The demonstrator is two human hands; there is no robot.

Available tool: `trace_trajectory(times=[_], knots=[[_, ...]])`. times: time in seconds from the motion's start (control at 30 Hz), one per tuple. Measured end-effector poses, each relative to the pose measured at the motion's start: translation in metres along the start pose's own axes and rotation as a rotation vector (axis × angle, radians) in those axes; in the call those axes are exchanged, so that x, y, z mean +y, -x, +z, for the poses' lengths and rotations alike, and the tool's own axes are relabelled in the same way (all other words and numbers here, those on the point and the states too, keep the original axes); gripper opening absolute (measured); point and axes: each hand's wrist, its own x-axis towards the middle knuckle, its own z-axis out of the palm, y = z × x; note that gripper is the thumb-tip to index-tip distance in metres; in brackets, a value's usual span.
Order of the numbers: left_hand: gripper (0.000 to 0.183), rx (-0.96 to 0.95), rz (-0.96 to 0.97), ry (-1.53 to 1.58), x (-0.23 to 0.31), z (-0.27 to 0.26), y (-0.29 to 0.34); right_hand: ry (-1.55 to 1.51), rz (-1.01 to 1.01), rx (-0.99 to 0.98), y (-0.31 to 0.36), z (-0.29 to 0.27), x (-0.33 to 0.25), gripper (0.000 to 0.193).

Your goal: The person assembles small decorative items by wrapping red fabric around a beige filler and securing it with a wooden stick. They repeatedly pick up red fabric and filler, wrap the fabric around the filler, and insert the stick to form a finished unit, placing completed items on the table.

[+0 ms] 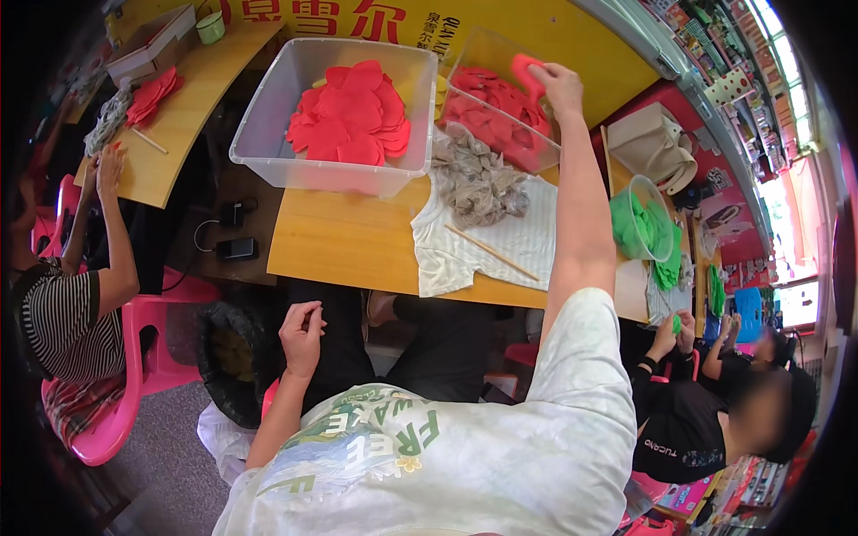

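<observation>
My right hand reaches out over the far right of the table, its fingers closed on a red petal piece. Below it stands a clear plastic bin holding many similar red petals. My left hand is over my lap at the table's near edge, fingers curled in and nothing visible in them. A larger translucent bin at the far middle holds a heap of red petals. On a white striped cloth garment lie a bunch of crumpled greyish-brown material and a thin wooden stick.
A bin lined with a black bag stands on the floor at left. Another person sits at the left table. At right, people sit near a clear tub of green pieces. A beige bag stands behind.
</observation>
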Motion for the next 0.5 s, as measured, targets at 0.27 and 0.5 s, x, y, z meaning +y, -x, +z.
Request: trace_trajectory(times=[0.27, 0.5], knots=[[0.014, -0.290, -0.216, 0.171, 0.054, -0.026, -0.019, 0.143, -0.372, -0.009, 0.013, 0.069, -0.094, 0.023], [0.019, -0.415, 0.920, 0.008, 0.251, -0.033, -0.053, 0.001, -0.809, -0.766, 0.070, 0.146, -0.212, 0.025]])
